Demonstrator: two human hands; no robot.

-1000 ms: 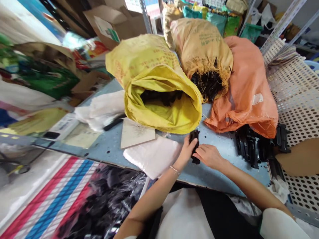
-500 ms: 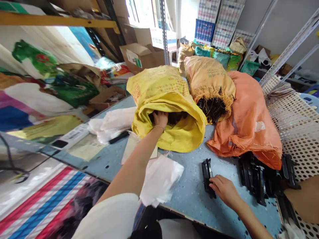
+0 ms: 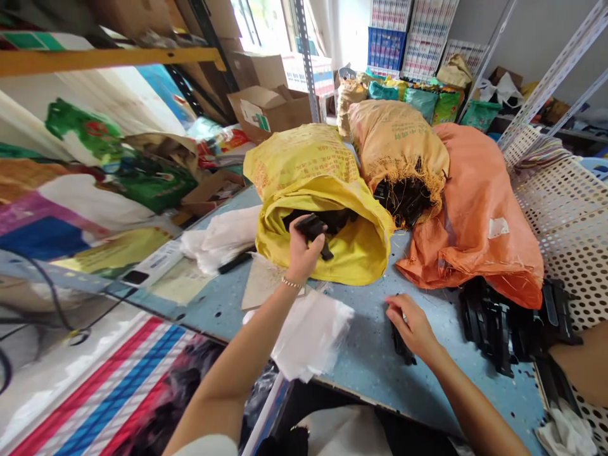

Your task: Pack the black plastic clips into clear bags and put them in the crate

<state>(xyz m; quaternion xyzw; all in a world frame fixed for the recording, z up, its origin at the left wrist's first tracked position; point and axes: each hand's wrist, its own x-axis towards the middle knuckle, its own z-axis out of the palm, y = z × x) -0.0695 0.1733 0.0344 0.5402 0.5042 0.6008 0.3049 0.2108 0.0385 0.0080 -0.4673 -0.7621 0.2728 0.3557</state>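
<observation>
The left hand (image 3: 301, 256) is closed around a black moulded piece (image 3: 311, 227), holding it just above the mouth of a yellow woven sack (image 3: 304, 164). The piece looks stiff, light and hard-edged, so its long body seems the surest place to take hold. The half-curled right hand (image 3: 412, 326) sits over a second black piece (image 3: 401, 345) on the blue speckled counter (image 3: 361, 373); whether it grips that piece cannot be told. A pile of similar black pieces (image 3: 487, 323) lies nearby, against an orange sack (image 3: 475, 209). Half a second earlier, the left hand was down at the sack's mouth with nothing showing in it; now the piece shows clearly in its grip.
</observation>
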